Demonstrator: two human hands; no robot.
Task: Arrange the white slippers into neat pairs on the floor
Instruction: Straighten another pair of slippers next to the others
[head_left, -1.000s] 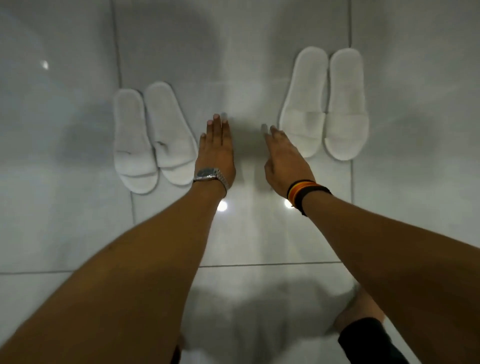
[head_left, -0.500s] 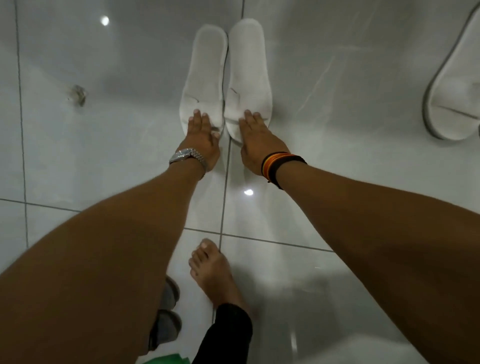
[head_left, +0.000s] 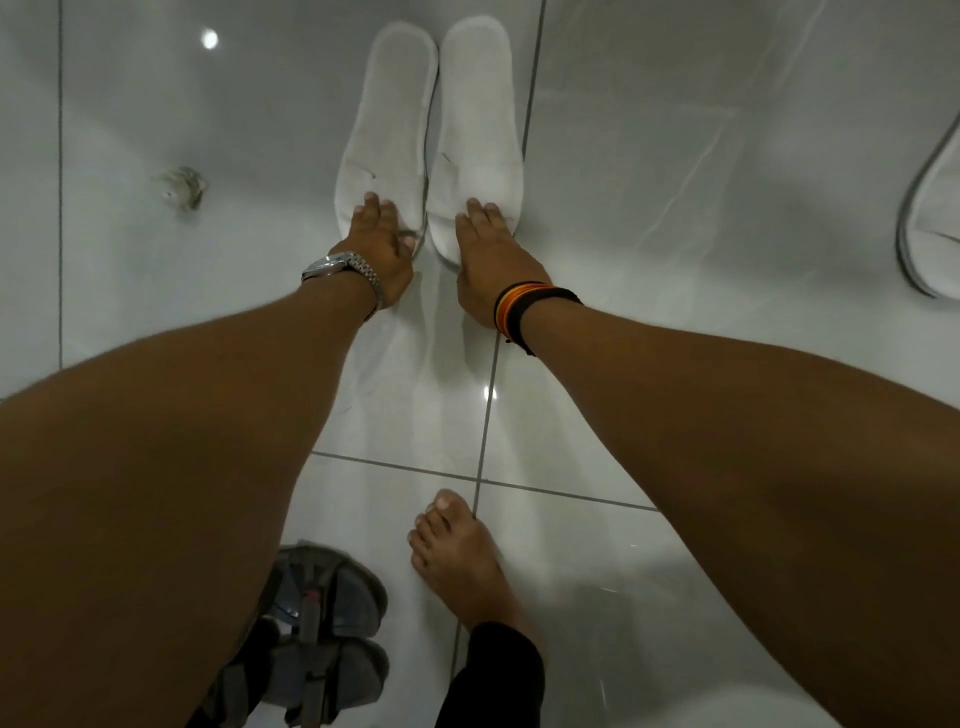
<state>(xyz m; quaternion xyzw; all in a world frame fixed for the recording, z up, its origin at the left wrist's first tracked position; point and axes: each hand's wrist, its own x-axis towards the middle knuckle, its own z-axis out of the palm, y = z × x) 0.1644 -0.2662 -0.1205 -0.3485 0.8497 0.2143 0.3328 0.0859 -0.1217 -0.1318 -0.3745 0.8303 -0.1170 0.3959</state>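
Observation:
Two white slippers lie side by side on the glossy tile floor, toes pointing toward me: the left slipper (head_left: 387, 124) and the right slipper (head_left: 480, 119), their inner edges nearly touching. My left hand (head_left: 376, 249), with a metal watch on the wrist, rests palm down with its fingers on the left slipper's toe band. My right hand (head_left: 491, 254), with coloured wristbands, lies flat on the right slipper's toe end. Neither hand wraps around a slipper. Part of another white slipper (head_left: 930, 208) shows at the right edge.
A pair of grey strap sandals (head_left: 322, 639) sits at the bottom, beside my bare foot (head_left: 462, 561) and a black trouser leg. A small crumpled scrap (head_left: 182, 184) lies on the tiles to the left of the slippers.
A second ago my hands hovered between two slipper pairs. The view has swung to the left-hand pair, and both hands have come down on its toe ends, where they stay.

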